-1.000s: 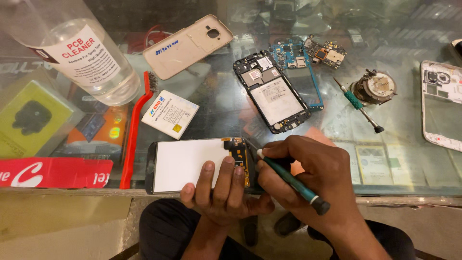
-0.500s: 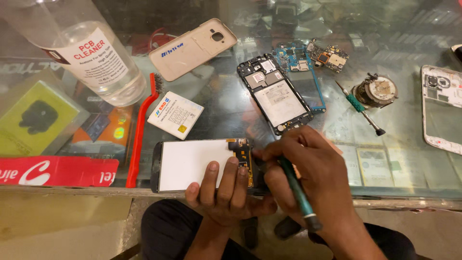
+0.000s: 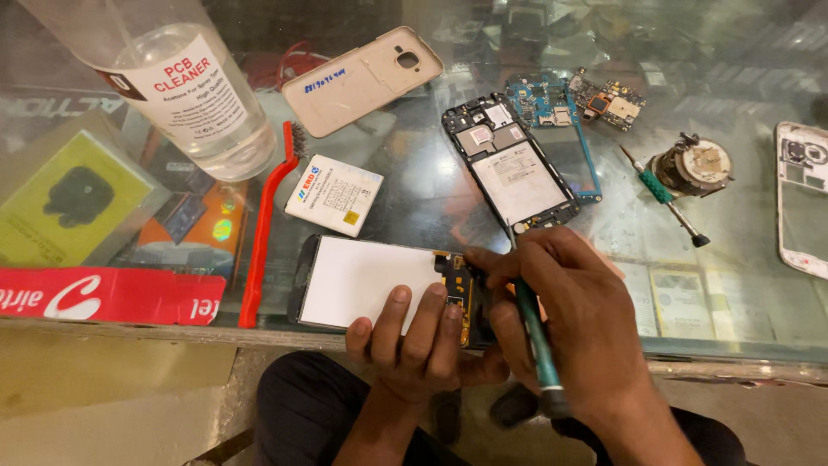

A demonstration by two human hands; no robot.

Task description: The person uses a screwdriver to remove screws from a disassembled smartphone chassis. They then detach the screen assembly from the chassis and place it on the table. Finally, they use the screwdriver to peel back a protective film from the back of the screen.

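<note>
The left hand (image 3: 414,345) gripped the near end of a phone screen (image 3: 366,280) from below, its fingers curled up over the edge and pressed on the white back. The screen lay flat at the near edge of the glass counter (image 3: 414,198), with its flex strip (image 3: 457,293) of gold and black parts showing just beside the fingertips. The right hand (image 3: 569,319) was closed around a green-handled screwdriver (image 3: 535,336), held like a pen, with the handle slanting down toward the person and the tip hidden behind the fingers at the flex strip. The two hands touched over the screen's right end.

A red brush (image 3: 263,224) lay just left of the screen, and a white battery (image 3: 334,195) lay beyond it. Farther back stood a clear bottle (image 3: 177,86) of cleaner and a beige back cover (image 3: 362,79), lying face down. A phone frame (image 3: 513,164) lay opened beyond the right hand, partly over a blue board (image 3: 561,129), with a small circuit board (image 3: 612,102) near it. To the right, a second screwdriver (image 3: 664,194) leaned against a round metal part (image 3: 697,166), and another phone frame (image 3: 802,203) sat at the picture's right edge. A red card (image 3: 103,293) and a green box (image 3: 73,198) showed under the glass at left.
</note>
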